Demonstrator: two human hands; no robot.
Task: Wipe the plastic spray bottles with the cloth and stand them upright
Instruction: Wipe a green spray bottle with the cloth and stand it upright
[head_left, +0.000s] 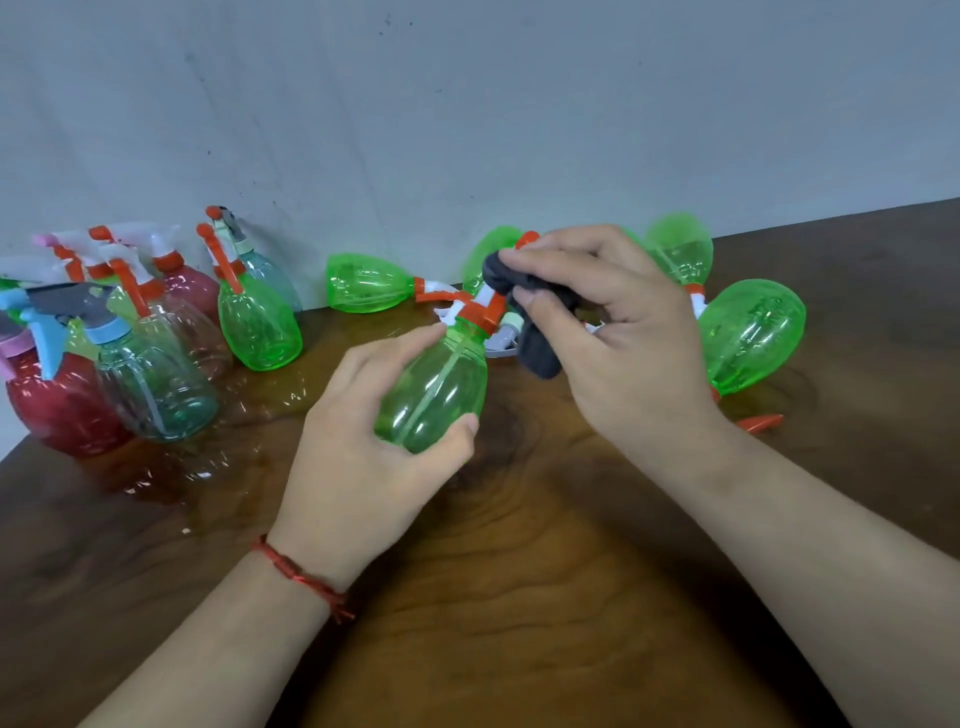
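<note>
Here we see the L hand (358, 467) gripping a green spray bottle (436, 389) above the tabletop (519, 597); R hand (618, 332) pinches a dark cloth (535, 312) vs. its nozzle, just beyond L.

No text, label, brand or number is readable on the spray bottles (434, 395).

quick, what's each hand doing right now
Left hand: gripping the green spray bottle by its body.
Right hand: pinching the dark cloth against the bottle's sprayer head.
</note>
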